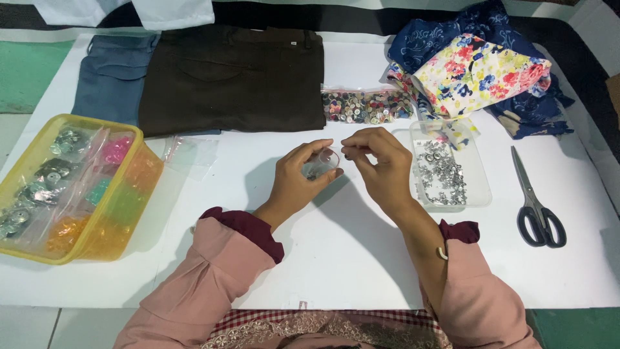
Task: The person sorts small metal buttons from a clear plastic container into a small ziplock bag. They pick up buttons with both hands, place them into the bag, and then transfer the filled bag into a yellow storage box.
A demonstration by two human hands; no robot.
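**Small clear bag held open over a sorting table**

At the middle of a white table, a person's left hand curls closed around a small clear plastic bag, gripping it from below so its mouth faces the other hand. The right hand is pinched shut at the bag's upper edge, thumb and forefinger together; whether they hold the bag's lip or a small fastener is too small to tell. A few dark bits appear to sit in the bottom of the bag.

Just right of the hands, within easy reach, lies a shallow clear tray scattered with small silver metal pieces. Beyond it, at the far side, a clear flat packet of mixed buttons in many colours rests against a heap of blue and floral fabric. Grey-handled scissors lie at the right, blades pointing away.

On the far left, folded dark brown trousers overlap a blue-grey pair. Nearer, a yellow translucent box holds upright rows of small bags, silver pieces at its left, pink, green and orange contents to the right. An empty clear bag lies flat between the box and the trousers.
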